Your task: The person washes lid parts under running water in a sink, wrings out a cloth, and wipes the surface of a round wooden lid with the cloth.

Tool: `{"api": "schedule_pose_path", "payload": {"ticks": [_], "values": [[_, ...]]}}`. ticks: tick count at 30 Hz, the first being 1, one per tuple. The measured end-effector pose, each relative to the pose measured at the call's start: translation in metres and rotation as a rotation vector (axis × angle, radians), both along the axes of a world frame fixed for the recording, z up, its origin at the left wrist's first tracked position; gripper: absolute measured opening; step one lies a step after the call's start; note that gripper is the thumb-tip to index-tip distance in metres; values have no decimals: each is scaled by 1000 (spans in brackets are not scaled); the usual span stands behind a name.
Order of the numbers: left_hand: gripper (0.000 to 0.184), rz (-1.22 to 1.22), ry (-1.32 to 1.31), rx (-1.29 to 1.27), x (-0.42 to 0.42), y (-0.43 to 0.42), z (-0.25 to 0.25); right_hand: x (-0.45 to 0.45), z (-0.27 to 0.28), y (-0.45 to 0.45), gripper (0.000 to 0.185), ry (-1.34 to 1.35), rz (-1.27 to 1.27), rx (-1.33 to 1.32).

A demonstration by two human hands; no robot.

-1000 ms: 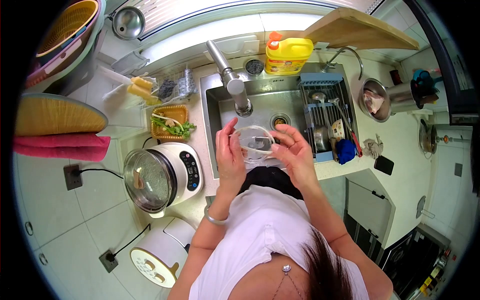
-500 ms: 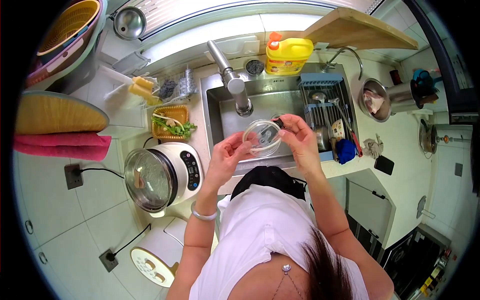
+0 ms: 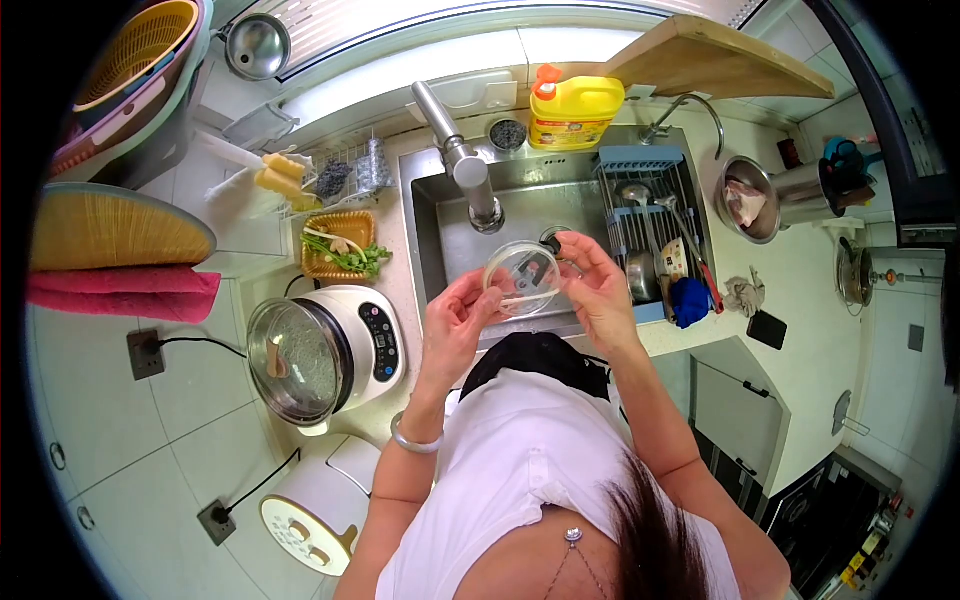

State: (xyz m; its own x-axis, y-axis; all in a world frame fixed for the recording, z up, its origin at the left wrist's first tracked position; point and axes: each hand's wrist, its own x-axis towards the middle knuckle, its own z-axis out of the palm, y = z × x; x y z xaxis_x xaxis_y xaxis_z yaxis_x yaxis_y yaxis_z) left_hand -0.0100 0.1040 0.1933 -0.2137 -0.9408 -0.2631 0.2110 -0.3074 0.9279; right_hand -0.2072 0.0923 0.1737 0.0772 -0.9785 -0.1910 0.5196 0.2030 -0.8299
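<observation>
Over the front of the sink, both hands hold a clear round lid (image 3: 522,280) with a pale ring along its rim. My left hand (image 3: 456,318) pinches its left edge between thumb and fingers. On the right edge, my right hand (image 3: 602,292) grips with bent fingers. A small dark piece (image 3: 551,243) shows by the right fingertips; whether it belongs to the lid I cannot tell. Below lies the steel sink (image 3: 428,230), with the faucet (image 3: 470,175) rising behind the lid.
A dish rack (image 3: 620,165) with ladles sits in the sink's right side. A yellow detergent jug (image 3: 575,112) stands behind. To the left are a basket of greens (image 3: 340,228) and a white cooker (image 3: 372,330). A metal bowl with meat (image 3: 768,225) stands right.
The lid stays in nearly the same place, tilted slightly differently. My right fingers have shifted along its edge, and my left wrist has moved a little.
</observation>
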Motion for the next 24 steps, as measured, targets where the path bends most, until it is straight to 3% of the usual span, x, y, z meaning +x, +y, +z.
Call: {"api": "schedule_pose_path", "payload": {"ticks": [8, 10, 15, 17, 23, 24], "values": [[33, 133, 61, 11, -18, 5, -5, 19, -4, 9, 55, -84, -8, 23], [33, 146, 59, -5, -23, 5, -3, 24, -3, 12, 54, -247, -55, 285], [32, 177, -126, -139, -27, 1, 5, 30, -1, 18, 47, -175, -56, 179], [30, 180, -242, -149, -25, -2, 6, 21, -9, 15, 42, 183, -154, 8], [31, 209, -282, -163, -25, -3, -1, 21, 13, -4, 33, 360, -194, -12], [31, 208, -282, -164, -24, -3, 0, 22, 14, -7, 29, 516, -222, -78]]}}
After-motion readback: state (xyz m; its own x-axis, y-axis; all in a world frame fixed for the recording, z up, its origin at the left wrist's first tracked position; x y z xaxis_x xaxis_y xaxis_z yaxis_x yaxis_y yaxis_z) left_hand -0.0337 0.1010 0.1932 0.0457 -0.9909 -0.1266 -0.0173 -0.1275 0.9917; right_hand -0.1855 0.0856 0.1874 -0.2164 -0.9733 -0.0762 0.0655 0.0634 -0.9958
